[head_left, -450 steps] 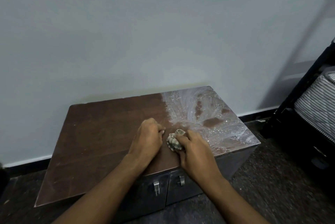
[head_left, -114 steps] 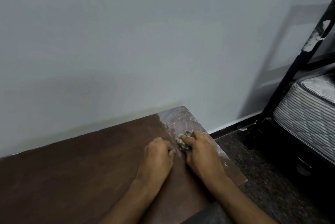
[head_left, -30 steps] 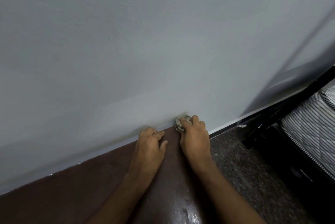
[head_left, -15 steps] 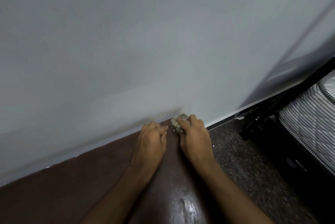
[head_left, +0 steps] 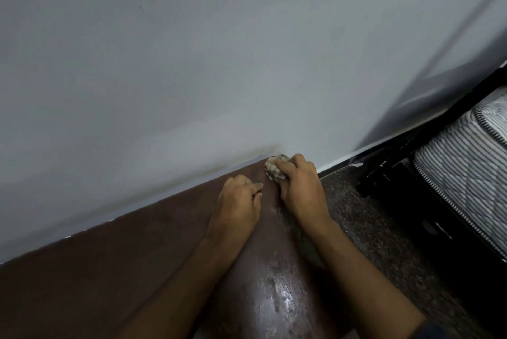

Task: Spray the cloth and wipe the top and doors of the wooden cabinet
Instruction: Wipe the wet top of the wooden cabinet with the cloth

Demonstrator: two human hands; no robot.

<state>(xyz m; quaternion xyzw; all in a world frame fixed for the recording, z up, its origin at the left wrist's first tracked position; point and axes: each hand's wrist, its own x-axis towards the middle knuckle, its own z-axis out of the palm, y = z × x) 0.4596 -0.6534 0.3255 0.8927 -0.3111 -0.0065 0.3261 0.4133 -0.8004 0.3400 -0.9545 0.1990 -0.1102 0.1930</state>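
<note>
The dark brown top of the wooden cabinet (head_left: 115,270) fills the lower left, its back edge against the wall. My right hand (head_left: 300,188) is closed on a small crumpled grey cloth (head_left: 273,170), pressing it onto the top's far right corner by the wall. My left hand (head_left: 237,204) rests beside it on the wood, fingers curled under, holding nothing. A wet, shiny patch (head_left: 279,300) shows on the top between my forearms. The cabinet doors and any spray bottle are out of view.
A pale grey wall (head_left: 219,64) rises right behind the cabinet. To the right lies dark speckled floor (head_left: 365,229), then a black bed frame (head_left: 411,168) carrying a striped mattress (head_left: 466,157).
Over the last second my right hand has kept the cloth in the far right corner, with only small shifts. Earlier the white residue on the right part of the top was wiped away.
</note>
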